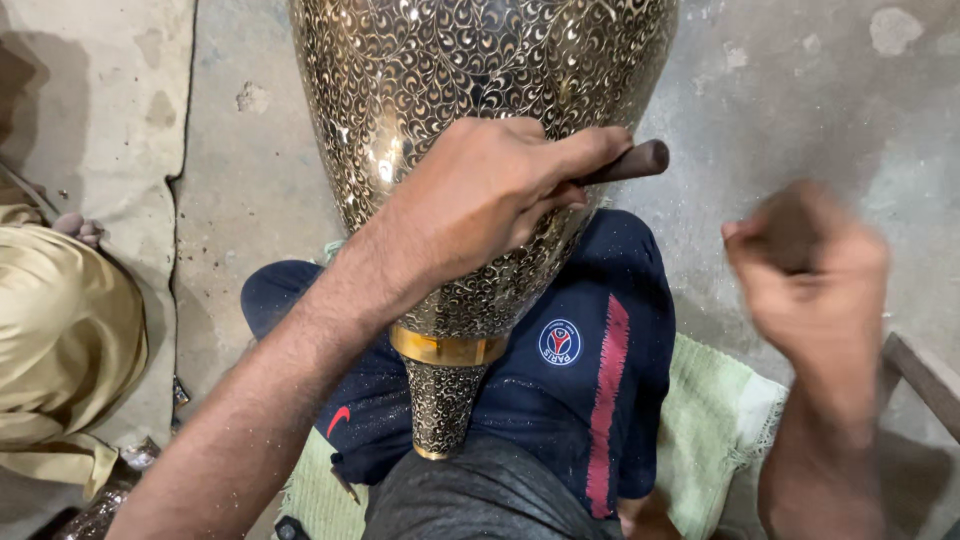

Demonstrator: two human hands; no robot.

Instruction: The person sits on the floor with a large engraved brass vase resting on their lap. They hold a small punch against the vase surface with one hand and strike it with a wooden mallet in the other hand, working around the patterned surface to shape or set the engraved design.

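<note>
The left hand is gripping a chisel against the brass vase lying steadied across the lap, while the blurred right hand is clenched around a dark tool.

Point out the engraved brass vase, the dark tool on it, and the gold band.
engraved brass vase point(440, 60), head view, upper patterned body
dark tool point(630, 162), head view, end protruding from left hand point(480, 195)
gold band point(447, 348), head view, plain ring above the foot

brightness: even, medium daylight-like, soft
glare: small hot spots on brass vase, left of centre
shadows: soft, under left hand; dark patch far left on floor
blur: right hand heavily motion-smeared
focus: vase pattern and left hand sharp
edges: slight wide-angle stretch
</note>
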